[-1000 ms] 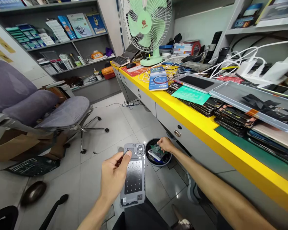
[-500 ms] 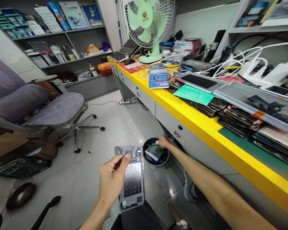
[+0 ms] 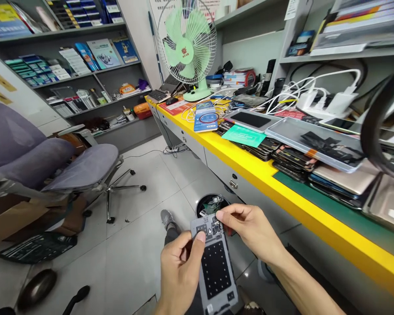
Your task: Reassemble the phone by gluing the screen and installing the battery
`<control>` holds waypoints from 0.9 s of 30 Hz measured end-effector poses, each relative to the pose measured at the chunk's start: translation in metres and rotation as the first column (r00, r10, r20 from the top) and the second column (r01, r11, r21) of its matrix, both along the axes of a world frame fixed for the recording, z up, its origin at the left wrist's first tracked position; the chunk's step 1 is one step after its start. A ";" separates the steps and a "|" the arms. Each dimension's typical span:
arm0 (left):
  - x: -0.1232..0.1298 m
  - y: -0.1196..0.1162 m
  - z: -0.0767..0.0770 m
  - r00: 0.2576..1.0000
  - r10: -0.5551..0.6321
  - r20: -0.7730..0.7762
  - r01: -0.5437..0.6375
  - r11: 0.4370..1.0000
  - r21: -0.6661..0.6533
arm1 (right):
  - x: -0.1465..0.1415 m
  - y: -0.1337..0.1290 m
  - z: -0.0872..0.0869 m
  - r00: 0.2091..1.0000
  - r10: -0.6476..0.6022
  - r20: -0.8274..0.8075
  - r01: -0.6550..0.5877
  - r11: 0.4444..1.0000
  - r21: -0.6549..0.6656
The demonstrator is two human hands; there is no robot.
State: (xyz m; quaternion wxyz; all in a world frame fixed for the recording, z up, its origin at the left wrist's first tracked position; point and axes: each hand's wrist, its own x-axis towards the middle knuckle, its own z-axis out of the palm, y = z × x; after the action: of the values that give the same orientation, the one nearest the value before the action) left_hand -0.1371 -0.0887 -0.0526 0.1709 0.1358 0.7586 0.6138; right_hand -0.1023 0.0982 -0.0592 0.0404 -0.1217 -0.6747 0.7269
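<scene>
A grey phone back panel (image 3: 216, 267) with a black dotted pad and camera openings is tilted above my lap. My left hand (image 3: 184, 262) grips its upper left part, the thumb lying on the inner face. At the top right corner, beside the camera openings, my right hand (image 3: 246, 223) has thumb and forefinger pinched together; whatever is between them is too small to make out. Behind the panel stands a round black bin (image 3: 198, 205) with wrappers in it, partly covered by the panel and my right hand.
The yellow-edged desk (image 3: 249, 168) on the right bears stacked phones (image 3: 292, 159), a clear tray (image 3: 315, 140), a green card (image 3: 244, 135), cables and a green fan (image 3: 185, 50). An office chair (image 3: 85, 164) stands left on the tiled floor.
My right hand has come back from the bin to the panel's top corner. The panel and my left hand have shifted right in view, and the view takes in more of the shelves.
</scene>
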 end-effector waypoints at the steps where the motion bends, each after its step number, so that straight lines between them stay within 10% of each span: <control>1: 0.000 0.000 0.006 0.997 -0.076 0.001 0.076 0.997 0.011 | 0.004 0.003 0.005 1.000 0.018 -0.012 -0.018 1.000 0.024; 5: -0.008 0.005 0.031 0.961 -0.278 0.007 0.278 0.960 -0.040 | 0.021 0.010 0.021 0.994 0.094 -0.049 -0.085 0.983 0.160; 13: 0.007 0.015 0.052 0.941 -0.317 -0.116 0.296 0.941 -0.166 | 0.043 0.016 0.040 0.978 0.133 -0.162 -0.054 0.907 0.417; 27: 0.021 0.010 0.066 0.872 -0.400 -0.284 0.350 0.913 -0.211 | 0.055 0.026 0.038 0.944 0.238 -0.231 -0.118 0.893 0.435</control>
State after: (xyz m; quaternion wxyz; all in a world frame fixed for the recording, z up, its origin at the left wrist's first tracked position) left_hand -0.1163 -0.0789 0.0138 0.1713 0.3650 0.7801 0.4784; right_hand -0.0478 0.1241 -0.0214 0.0922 0.0557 -0.8096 0.5771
